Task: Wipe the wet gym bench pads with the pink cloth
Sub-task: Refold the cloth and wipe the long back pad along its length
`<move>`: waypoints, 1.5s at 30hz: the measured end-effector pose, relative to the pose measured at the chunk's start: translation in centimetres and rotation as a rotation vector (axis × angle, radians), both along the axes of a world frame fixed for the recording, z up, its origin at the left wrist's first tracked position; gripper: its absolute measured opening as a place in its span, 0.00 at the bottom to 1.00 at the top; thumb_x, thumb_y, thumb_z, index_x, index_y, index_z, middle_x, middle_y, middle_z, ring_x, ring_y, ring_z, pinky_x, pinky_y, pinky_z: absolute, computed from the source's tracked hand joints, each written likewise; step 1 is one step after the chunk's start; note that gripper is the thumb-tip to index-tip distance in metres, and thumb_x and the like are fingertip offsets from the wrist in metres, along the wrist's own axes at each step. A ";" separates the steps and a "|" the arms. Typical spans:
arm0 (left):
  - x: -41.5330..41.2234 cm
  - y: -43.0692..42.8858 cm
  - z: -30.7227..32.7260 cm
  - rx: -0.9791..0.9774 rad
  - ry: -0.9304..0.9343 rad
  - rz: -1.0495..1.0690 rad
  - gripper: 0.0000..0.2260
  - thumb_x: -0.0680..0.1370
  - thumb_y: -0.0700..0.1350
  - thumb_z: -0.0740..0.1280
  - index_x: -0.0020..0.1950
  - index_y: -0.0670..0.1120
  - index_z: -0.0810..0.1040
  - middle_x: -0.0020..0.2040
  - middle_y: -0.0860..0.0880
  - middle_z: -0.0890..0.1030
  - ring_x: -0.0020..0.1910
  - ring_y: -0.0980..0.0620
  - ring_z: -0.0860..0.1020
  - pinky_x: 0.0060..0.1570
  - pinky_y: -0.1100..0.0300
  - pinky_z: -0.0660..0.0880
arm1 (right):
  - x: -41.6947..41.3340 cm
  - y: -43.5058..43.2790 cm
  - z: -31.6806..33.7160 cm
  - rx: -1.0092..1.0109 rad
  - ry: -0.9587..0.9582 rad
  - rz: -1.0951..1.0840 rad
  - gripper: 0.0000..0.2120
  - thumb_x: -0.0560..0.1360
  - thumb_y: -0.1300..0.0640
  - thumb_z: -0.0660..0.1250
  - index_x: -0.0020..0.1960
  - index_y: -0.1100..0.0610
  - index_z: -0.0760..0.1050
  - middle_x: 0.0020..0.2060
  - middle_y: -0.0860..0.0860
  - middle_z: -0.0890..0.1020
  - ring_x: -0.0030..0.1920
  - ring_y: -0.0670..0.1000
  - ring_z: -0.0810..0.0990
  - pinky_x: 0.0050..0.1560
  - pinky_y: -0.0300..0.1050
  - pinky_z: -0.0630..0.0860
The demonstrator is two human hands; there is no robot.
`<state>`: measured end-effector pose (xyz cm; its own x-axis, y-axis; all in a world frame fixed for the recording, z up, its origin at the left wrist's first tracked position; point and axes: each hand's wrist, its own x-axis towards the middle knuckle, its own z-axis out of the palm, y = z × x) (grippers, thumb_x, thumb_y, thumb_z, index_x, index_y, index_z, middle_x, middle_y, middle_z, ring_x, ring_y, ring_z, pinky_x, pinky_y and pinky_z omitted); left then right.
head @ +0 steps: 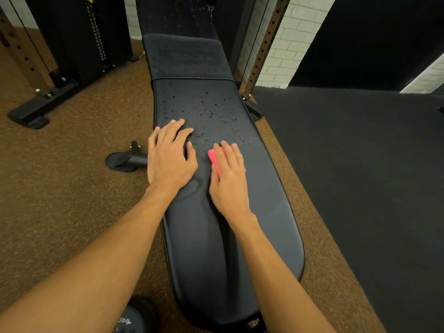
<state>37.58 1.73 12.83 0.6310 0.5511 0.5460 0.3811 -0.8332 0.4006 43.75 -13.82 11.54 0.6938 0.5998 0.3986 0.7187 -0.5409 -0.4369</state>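
Note:
A long black bench pad [240, 248] runs away from me, with water drops on its far half. A shorter black pad [189, 58] lies beyond it, also wet. Behind that pad an upright black pad [177, 15] carries drops too. My right hand [229, 181] presses flat on the pink cloth [213, 159] at the middle of the long pad; only the cloth's left edge shows past the fingers. My left hand [169, 157] rests flat on the pad's left side, fingers spread, holding nothing.
A black bench foot [125, 161] sticks out on the brown floor at left. Rack uprights and a weight stack [96, 32] stand at the back left, another upright [263, 44] at the right. A weight plate [129, 320] lies near the bottom edge. Dark matting [360, 164] covers the right.

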 end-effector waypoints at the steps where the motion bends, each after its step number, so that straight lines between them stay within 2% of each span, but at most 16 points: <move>1: 0.0 0.0 0.0 -0.002 -0.004 0.000 0.17 0.83 0.47 0.63 0.71 0.49 0.79 0.77 0.50 0.74 0.79 0.50 0.67 0.81 0.47 0.57 | -0.3 -0.8 -0.2 -0.017 -0.016 0.060 0.21 0.89 0.55 0.57 0.80 0.58 0.70 0.81 0.54 0.68 0.85 0.56 0.57 0.84 0.58 0.58; 4: 0.1 -0.1 0.1 -0.012 -0.015 -0.003 0.17 0.82 0.46 0.63 0.70 0.49 0.79 0.76 0.50 0.74 0.79 0.49 0.68 0.81 0.48 0.57 | 0.2 -3.5 -0.5 -0.009 -0.022 0.090 0.21 0.89 0.54 0.58 0.80 0.56 0.71 0.82 0.52 0.68 0.86 0.53 0.56 0.84 0.54 0.58; 9: 0.0 0.0 0.0 -0.036 -0.034 -0.008 0.17 0.81 0.45 0.64 0.69 0.48 0.80 0.75 0.49 0.75 0.78 0.49 0.68 0.81 0.47 0.58 | 1.5 -0.6 0.2 0.039 0.057 -0.129 0.22 0.88 0.56 0.59 0.81 0.59 0.68 0.81 0.56 0.68 0.85 0.58 0.57 0.83 0.60 0.61; 12: -0.1 0.1 -0.1 -0.058 -0.053 -0.014 0.17 0.81 0.44 0.64 0.69 0.47 0.80 0.75 0.49 0.76 0.78 0.49 0.69 0.81 0.48 0.59 | 0.4 0.9 0.3 0.008 0.015 0.004 0.22 0.88 0.57 0.58 0.81 0.60 0.68 0.81 0.57 0.68 0.85 0.60 0.58 0.83 0.61 0.60; 16: -0.1 0.1 -0.2 -0.060 -0.066 -0.018 0.16 0.81 0.43 0.65 0.69 0.47 0.80 0.75 0.49 0.76 0.78 0.48 0.69 0.81 0.48 0.59 | 0.1 -2.3 -0.4 -0.053 -0.048 0.166 0.22 0.89 0.54 0.57 0.81 0.57 0.69 0.82 0.52 0.67 0.86 0.53 0.55 0.85 0.54 0.57; 20: 0.1 0.2 -0.4 -0.077 -0.079 -0.025 0.17 0.80 0.41 0.65 0.68 0.47 0.81 0.74 0.49 0.76 0.78 0.48 0.69 0.80 0.47 0.59 | 1.4 -1.6 0.0 0.011 0.044 -0.065 0.22 0.89 0.54 0.58 0.81 0.58 0.68 0.82 0.54 0.67 0.86 0.56 0.56 0.84 0.58 0.60; 22: 0.1 0.3 -0.5 -0.109 -0.102 -0.040 0.18 0.79 0.39 0.64 0.68 0.45 0.81 0.74 0.48 0.76 0.78 0.48 0.70 0.81 0.47 0.59 | 1.2 0.8 0.4 0.021 0.054 -0.092 0.22 0.88 0.57 0.58 0.81 0.60 0.68 0.81 0.57 0.68 0.85 0.60 0.57 0.83 0.62 0.61; 25: -0.1 0.5 -0.7 -0.153 -0.144 -0.054 0.20 0.78 0.36 0.63 0.67 0.43 0.82 0.73 0.47 0.78 0.77 0.48 0.70 0.81 0.48 0.60 | -0.3 1.7 0.2 -0.006 0.009 0.071 0.22 0.88 0.58 0.58 0.81 0.61 0.68 0.81 0.57 0.68 0.85 0.60 0.57 0.83 0.63 0.59; 28: -0.2 0.6 -0.8 -0.188 -0.201 -0.055 0.20 0.76 0.35 0.61 0.66 0.41 0.83 0.71 0.46 0.79 0.75 0.47 0.72 0.78 0.45 0.65 | -0.7 -1.0 -0.2 -0.058 -0.051 0.198 0.22 0.89 0.55 0.57 0.82 0.57 0.68 0.83 0.52 0.66 0.86 0.53 0.54 0.84 0.56 0.58; 30: -0.1 0.8 -0.8 -0.205 -0.239 -0.057 0.20 0.75 0.34 0.61 0.64 0.41 0.84 0.70 0.46 0.80 0.74 0.46 0.73 0.78 0.51 0.65 | -0.1 -2.1 -0.4 -0.026 -0.028 0.133 0.22 0.89 0.54 0.58 0.81 0.56 0.69 0.83 0.51 0.67 0.86 0.52 0.55 0.84 0.53 0.58; 33: -0.1 1.2 -0.8 -0.221 -0.242 -0.051 0.19 0.75 0.34 0.63 0.62 0.41 0.84 0.69 0.47 0.81 0.73 0.47 0.73 0.76 0.65 0.60 | 0.6 -0.1 0.0 0.018 0.025 -0.031 0.21 0.89 0.55 0.59 0.81 0.58 0.69 0.82 0.54 0.68 0.85 0.56 0.57 0.84 0.56 0.60; 35: -0.1 1.3 -0.8 -0.230 -0.231 -0.058 0.18 0.74 0.34 0.64 0.62 0.42 0.85 0.69 0.48 0.81 0.73 0.48 0.73 0.76 0.67 0.58 | 0.2 2.0 0.3 0.014 0.035 -0.037 0.21 0.88 0.57 0.59 0.80 0.59 0.69 0.81 0.56 0.68 0.85 0.60 0.58 0.83 0.60 0.62; 37: -0.3 1.4 -0.6 -0.246 -0.225 -0.068 0.18 0.74 0.34 0.65 0.61 0.42 0.85 0.68 0.48 0.81 0.72 0.49 0.73 0.75 0.68 0.57 | -0.8 3.0 0.3 -0.002 0.001 0.065 0.21 0.87 0.59 0.59 0.80 0.60 0.69 0.80 0.57 0.69 0.84 0.60 0.58 0.82 0.62 0.62; 41: -0.7 1.7 -0.1 -0.304 -0.189 -0.100 0.17 0.74 0.34 0.66 0.60 0.43 0.85 0.69 0.49 0.81 0.72 0.50 0.73 0.75 0.66 0.60 | -1.7 0.0 -0.4 -0.082 -0.070 0.223 0.22 0.89 0.54 0.56 0.82 0.56 0.68 0.83 0.51 0.66 0.86 0.52 0.54 0.84 0.55 0.58; 43: -1.1 2.2 0.2 -0.315 -0.153 -0.120 0.17 0.76 0.32 0.66 0.62 0.43 0.85 0.70 0.49 0.80 0.73 0.50 0.72 0.74 0.70 0.57 | -1.1 -1.0 -0.4 -0.056 -0.037 0.157 0.22 0.89 0.53 0.56 0.82 0.55 0.68 0.83 0.51 0.66 0.86 0.51 0.54 0.85 0.53 0.57; 45: -1.5 3.1 0.6 -0.289 -0.138 -0.107 0.16 0.79 0.33 0.65 0.64 0.43 0.84 0.71 0.48 0.79 0.74 0.50 0.70 0.73 0.73 0.56 | -0.5 0.1 0.1 -0.017 0.017 0.031 0.22 0.89 0.53 0.57 0.82 0.56 0.68 0.83 0.52 0.66 0.86 0.54 0.55 0.84 0.56 0.60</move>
